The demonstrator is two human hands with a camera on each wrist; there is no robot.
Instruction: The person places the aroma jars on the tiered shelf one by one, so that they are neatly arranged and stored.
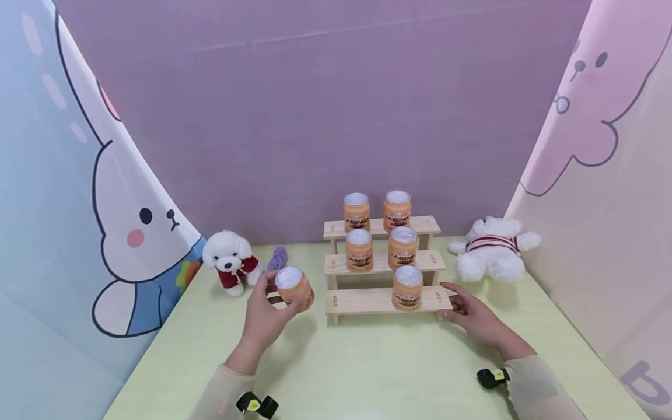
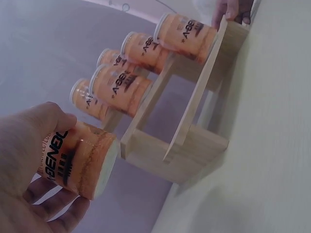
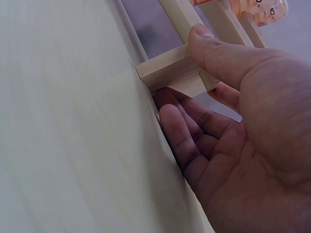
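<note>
My left hand (image 1: 264, 318) holds an orange jar (image 1: 295, 290) with a pale lid, thumb and fingers round its sides. The jar is off the table, left of a three-step wooden display rack (image 1: 359, 300). In the left wrist view the held jar (image 2: 80, 158) shows dark lettering and a pale base. Two matching jars stand on the top step, two on the middle one, and a single jar (image 1: 407, 289) right of centre on the bottom step. My right hand (image 1: 475, 316) grips the bottom step's right end; its thumb lies on the wood (image 3: 167, 68), other fingers curl beside and below.
A white plush dog (image 1: 231, 259) in red sits at the back left, near a purple yarn-like bundle (image 1: 277, 258). A white plush toy (image 1: 490, 251) in a striped top lies right of the rack. Printed cloth walls (image 1: 341, 116) enclose the pale green table (image 1: 378, 361).
</note>
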